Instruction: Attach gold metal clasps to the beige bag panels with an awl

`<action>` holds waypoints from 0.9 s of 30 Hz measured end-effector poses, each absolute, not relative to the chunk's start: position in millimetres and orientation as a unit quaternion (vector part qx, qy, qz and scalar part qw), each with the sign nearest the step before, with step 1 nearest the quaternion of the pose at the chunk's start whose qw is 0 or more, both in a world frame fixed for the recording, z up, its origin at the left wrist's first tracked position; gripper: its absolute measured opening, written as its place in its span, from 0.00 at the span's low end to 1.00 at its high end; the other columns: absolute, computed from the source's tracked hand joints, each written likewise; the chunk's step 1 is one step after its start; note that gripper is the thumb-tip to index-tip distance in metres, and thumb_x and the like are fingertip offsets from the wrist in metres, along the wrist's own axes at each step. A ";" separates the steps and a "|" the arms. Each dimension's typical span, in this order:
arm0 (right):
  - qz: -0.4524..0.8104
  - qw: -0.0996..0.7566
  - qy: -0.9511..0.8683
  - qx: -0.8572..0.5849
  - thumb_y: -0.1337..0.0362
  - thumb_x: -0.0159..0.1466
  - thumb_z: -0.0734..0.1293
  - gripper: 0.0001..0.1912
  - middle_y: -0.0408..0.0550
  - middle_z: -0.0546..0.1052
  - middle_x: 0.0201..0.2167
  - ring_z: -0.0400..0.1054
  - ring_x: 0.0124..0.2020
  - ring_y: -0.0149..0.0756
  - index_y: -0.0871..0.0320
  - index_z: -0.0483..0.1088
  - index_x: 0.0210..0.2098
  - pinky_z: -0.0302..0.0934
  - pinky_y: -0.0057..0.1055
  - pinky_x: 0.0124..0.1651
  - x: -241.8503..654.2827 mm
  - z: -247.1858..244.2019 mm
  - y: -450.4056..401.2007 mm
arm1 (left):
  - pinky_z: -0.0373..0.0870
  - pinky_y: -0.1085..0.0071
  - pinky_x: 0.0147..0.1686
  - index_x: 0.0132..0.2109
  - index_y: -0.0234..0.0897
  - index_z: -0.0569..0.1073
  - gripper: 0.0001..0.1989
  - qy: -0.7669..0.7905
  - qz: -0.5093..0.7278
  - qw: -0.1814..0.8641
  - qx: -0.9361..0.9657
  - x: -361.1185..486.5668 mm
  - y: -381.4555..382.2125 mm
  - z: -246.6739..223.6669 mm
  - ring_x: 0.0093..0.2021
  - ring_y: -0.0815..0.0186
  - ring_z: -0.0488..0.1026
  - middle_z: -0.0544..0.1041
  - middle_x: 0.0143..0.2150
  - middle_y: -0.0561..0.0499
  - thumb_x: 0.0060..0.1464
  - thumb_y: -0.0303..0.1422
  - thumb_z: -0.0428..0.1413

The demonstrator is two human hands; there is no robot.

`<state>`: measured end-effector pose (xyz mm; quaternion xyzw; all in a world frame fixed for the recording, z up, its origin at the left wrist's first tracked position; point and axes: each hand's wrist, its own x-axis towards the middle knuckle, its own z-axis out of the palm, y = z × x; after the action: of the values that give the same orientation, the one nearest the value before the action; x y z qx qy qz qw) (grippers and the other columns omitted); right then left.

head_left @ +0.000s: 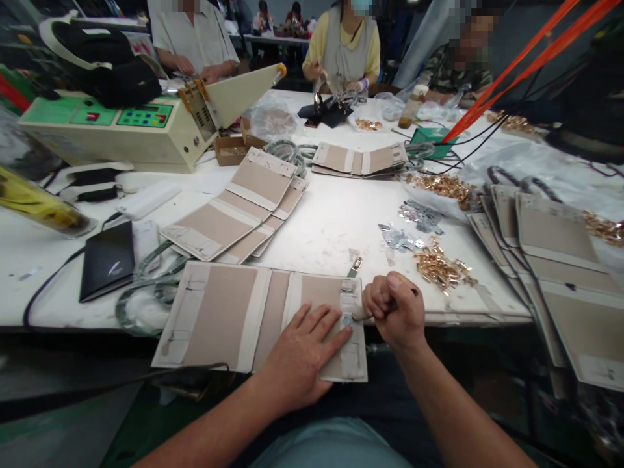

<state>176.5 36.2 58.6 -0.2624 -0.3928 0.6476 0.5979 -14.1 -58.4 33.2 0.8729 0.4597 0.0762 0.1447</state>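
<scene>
A beige bag panel (pixel 229 318) with pale bands and two fold lines lies open at the table's front edge. My left hand (pixel 305 351) rests flat on its right part, fingers stretched out. Close by, my right hand (pixel 397 312) is closed in a fist around a slim tool whose dark end (pixel 414 292) sticks out past the thumb. The tool's kind is mostly hidden; its tip reaches the panel's right band, beside a small metal plate (pixel 346 320) near my left fingertips. A gold-coloured clasp piece (pixel 357 265) stands out beyond the panel's far edge.
Gold metal fittings (pixel 441 266) and silver plates (pixel 400 237) lie in piles right of centre. More panels with handles (pixel 253 188) are stacked behind, and others (pixel 550 227) at the right. A cream machine (pixel 141 133) stands back left; a black booklet (pixel 108 261) lies left. Several people sit opposite.
</scene>
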 end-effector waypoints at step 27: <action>0.574 0.572 -0.490 -0.321 0.54 0.69 0.69 0.24 0.37 0.59 0.16 0.54 0.17 0.28 0.55 0.59 0.22 0.50 0.29 0.21 154.5 52.3 23.5 | 0.32 0.44 0.76 0.72 0.41 0.60 0.44 0.437 0.070 0.137 0.886 -15.4 -55.2 35.3 0.77 0.47 0.48 0.57 0.76 0.43 0.52 0.42 0.66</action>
<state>154.5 23.5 52.3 -0.3209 -0.4898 0.5744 0.5719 -15.4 -55.2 35.3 0.8863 0.4368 0.0696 0.1374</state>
